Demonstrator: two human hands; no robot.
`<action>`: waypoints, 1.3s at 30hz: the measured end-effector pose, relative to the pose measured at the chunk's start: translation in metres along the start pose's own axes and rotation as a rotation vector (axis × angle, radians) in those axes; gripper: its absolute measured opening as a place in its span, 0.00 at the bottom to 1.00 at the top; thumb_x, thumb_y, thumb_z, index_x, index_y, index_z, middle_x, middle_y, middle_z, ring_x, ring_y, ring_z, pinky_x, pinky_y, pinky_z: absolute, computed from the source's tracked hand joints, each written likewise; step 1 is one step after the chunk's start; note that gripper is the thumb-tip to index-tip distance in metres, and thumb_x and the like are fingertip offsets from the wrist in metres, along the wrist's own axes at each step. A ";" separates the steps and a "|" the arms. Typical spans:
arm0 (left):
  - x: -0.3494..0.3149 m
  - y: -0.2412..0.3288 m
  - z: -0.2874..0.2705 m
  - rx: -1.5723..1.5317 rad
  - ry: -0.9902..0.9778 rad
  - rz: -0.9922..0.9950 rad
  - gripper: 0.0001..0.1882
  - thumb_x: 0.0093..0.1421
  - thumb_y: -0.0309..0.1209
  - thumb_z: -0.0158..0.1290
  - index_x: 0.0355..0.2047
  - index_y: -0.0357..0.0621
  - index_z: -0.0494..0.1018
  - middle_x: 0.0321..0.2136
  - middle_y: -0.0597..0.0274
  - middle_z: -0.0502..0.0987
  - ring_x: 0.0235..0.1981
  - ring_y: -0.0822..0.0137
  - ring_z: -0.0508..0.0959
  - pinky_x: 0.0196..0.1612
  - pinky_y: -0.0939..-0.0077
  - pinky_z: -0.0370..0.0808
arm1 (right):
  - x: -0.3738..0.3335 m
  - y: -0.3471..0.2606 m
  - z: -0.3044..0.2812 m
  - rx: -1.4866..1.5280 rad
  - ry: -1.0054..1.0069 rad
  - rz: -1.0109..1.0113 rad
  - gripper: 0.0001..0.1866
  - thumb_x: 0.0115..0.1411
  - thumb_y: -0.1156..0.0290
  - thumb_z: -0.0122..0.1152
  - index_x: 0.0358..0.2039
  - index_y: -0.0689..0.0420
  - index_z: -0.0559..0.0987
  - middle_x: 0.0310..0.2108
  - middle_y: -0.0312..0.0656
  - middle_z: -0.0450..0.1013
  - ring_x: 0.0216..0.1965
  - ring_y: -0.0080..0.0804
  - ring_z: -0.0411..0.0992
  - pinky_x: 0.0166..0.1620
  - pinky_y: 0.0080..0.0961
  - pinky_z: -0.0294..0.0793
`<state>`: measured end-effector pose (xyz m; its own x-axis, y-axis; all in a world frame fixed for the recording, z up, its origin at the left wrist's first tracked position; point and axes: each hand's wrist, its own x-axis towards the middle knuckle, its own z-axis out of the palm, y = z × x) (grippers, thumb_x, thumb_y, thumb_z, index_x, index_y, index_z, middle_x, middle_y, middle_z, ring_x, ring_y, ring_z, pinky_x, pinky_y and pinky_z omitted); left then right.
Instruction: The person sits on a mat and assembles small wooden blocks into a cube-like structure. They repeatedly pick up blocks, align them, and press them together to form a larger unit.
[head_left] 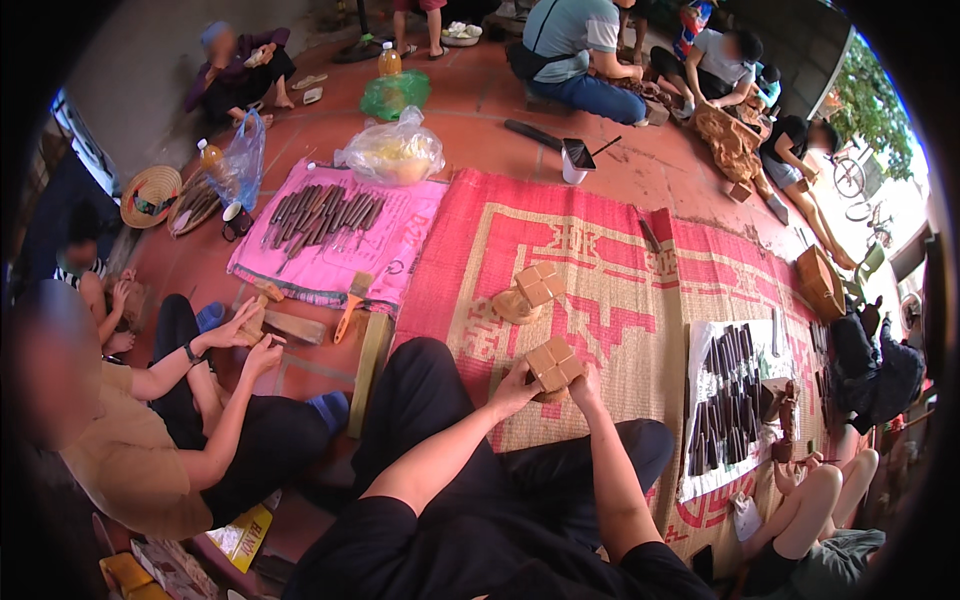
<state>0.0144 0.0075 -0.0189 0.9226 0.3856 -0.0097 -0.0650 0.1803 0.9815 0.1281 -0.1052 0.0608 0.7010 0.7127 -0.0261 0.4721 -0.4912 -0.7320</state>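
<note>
My left hand and my right hand are closed around opposite sides of a brown wooden block, held above the woven mat just beyond my crossed legs. Grooves cross on its square top and part it into quarters. A little farther off, a similar grooved block rests tilted against or on a paler rounded wooden piece on the mat. What lies under the held block is mostly hidden by my fingers.
A red-and-straw mat spreads before me. Many carving tools lie on a pink sheet at left and a white sheet at right. A brush and wooden beam lie left. A person sits close on my left; others sit around.
</note>
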 end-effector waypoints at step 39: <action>-0.004 0.011 -0.001 0.049 0.002 -0.047 0.38 0.51 0.47 0.56 0.55 0.40 0.55 0.50 0.57 0.61 0.54 0.64 0.61 0.56 0.70 0.58 | 0.036 0.034 0.022 1.092 -0.276 0.188 0.14 0.49 0.67 0.60 0.34 0.61 0.75 0.29 0.37 0.75 0.30 0.28 0.74 0.33 0.27 0.74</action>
<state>0.0095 0.0090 -0.0078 0.9235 0.3794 -0.0567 -0.0025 0.1537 0.9881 0.1578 -0.0850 0.0200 0.5065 0.8259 -0.2476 -0.4395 0.0002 -0.8982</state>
